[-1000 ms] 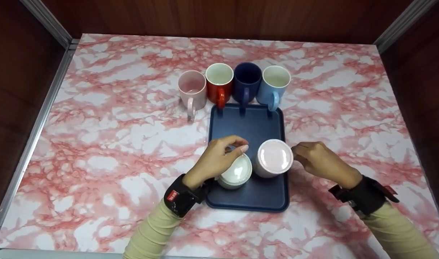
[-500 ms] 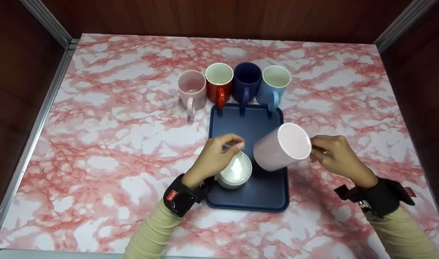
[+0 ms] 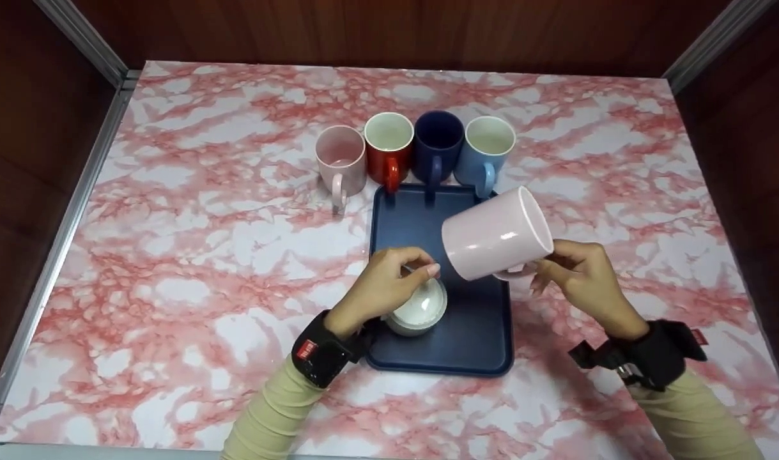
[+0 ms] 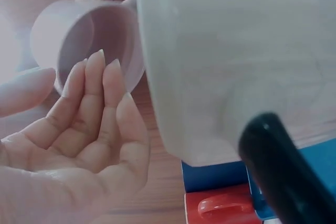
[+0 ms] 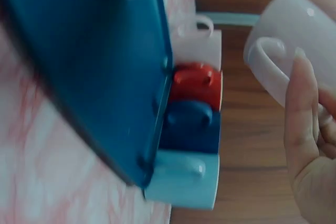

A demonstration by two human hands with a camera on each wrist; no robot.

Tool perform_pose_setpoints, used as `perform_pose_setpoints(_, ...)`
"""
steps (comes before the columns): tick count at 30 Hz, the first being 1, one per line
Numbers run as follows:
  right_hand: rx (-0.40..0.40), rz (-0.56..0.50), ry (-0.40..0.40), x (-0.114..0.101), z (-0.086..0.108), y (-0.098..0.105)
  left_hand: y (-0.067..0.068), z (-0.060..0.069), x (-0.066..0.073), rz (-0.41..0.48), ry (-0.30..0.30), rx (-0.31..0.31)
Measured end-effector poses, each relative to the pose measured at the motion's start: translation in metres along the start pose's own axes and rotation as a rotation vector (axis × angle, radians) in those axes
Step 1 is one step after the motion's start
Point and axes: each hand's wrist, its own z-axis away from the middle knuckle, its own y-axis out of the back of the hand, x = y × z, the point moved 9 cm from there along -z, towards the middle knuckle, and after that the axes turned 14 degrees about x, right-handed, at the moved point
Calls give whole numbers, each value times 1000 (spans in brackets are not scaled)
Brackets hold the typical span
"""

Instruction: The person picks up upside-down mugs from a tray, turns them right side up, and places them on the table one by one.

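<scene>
Partly done, by my read: four mugs sit mouth up, two don't. The upright ones line up just past the far edge of the dark blue rectangular tray, on the red-and-white marbled tabletop: a light pink glossy mug off the far left corner, then a glossy red mug with white inside, a glossy navy mug and a sky-blue mug with white inside nearest the far right corner. Right hand is clamped on the handle of a pale pink cylindrical mug, held tilted over the tray's right side, mouth toward the left hand; that one looks half handled. Left hand's thumb and fingers are apart, gripping nothing; can't tell if it touches the glossy white round mug on the tray's near left part. That mug seems mouth down, so probably left to do.
</scene>
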Motion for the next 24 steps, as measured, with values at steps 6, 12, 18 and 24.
perform_pose_setpoints(6,15,-130,-32,-5,3,-16,-5,1,1,9,34,-30)
perform_pose_setpoints(12,1,-324,-40,-9,5,-32,-9,0,3,27,67,-7)
perform_pose_setpoints(18,-28,-524,-92,-8,5,-48,-13,-1,1,115,117,60)
perform_pose_setpoints(24,-27,-625,-126,-7,6,-56,-20,-1,-4,417,227,122)
